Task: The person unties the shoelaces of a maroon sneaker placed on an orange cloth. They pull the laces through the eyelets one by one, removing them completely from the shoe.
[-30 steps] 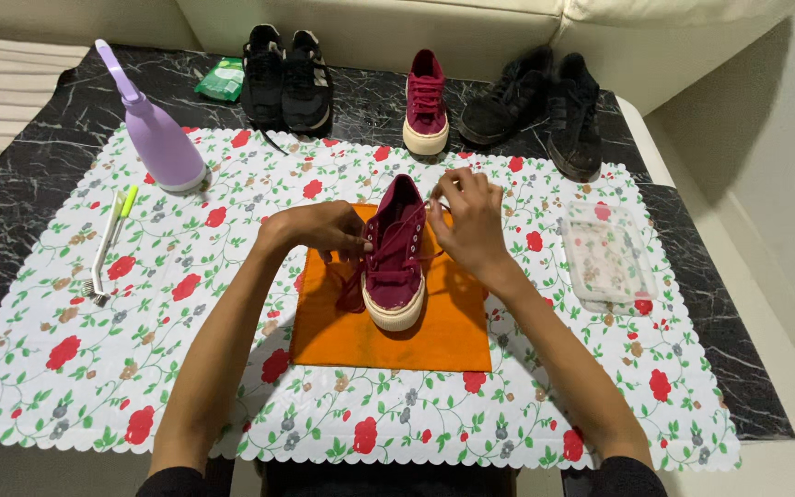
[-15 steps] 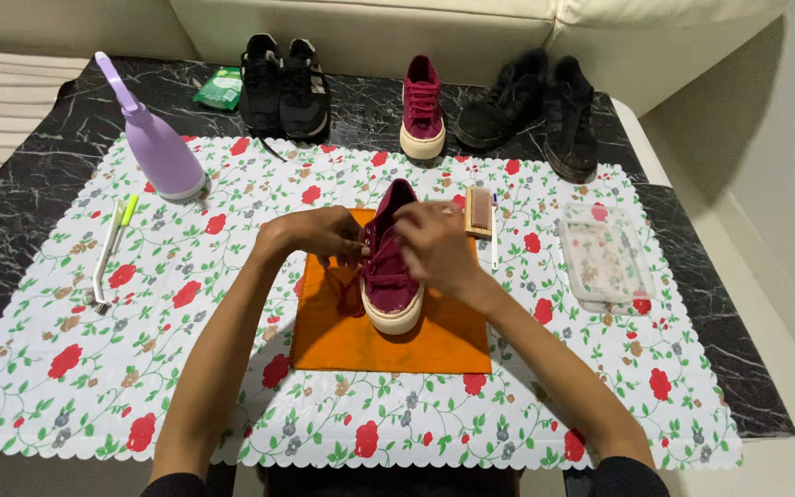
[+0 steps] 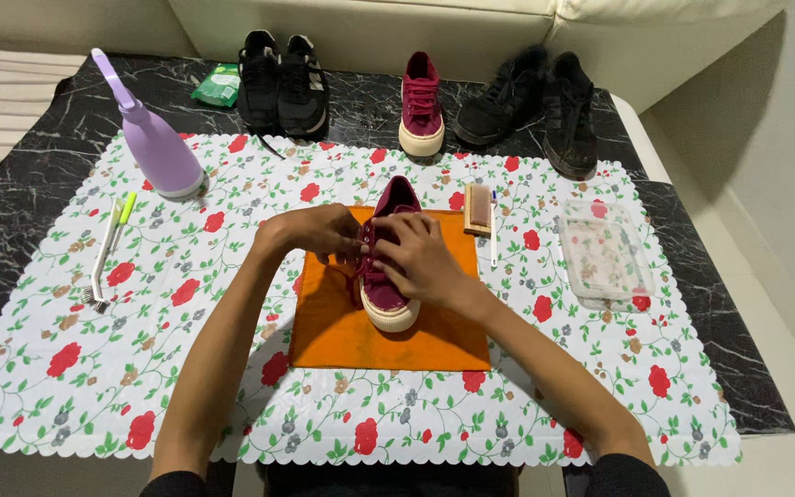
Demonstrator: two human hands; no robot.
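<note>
Head view: both hands working the laces of maroon sneaker [image 3: 390, 276], sitting toe-toward-camera on orange cloth [image 3: 388, 327] mid-table.

Left hand [image 3: 319, 232] pinching lace [image 3: 361, 269] at the sneaker's left side, fingers curled tight; right hand [image 3: 414, 260] draped over the tongue area, fingers closed on the lacing, exact grip hidden under the knuckles. Resting unbraced on the cloth, sneaker likely sliding or tipping if pull goes sideways. Lying just beside the cloth's far right corner, wooden brush [image 3: 478, 208] and thin white pen-like tool [image 3: 493, 230] at risk of getting knocked by the right hand. Sitting well clear: purple spray bottle [image 3: 154, 138] and long-handled brush [image 3: 108, 248] far left, clear lidded tub [image 3: 604, 258] right, matching maroon sneaker [image 3: 421, 103] and two pairs of black sneakers [image 3: 282, 83] along the back edge. Floral tablecloth [image 3: 94, 368] possibly bunching under the cloth with hard tugging.
</note>
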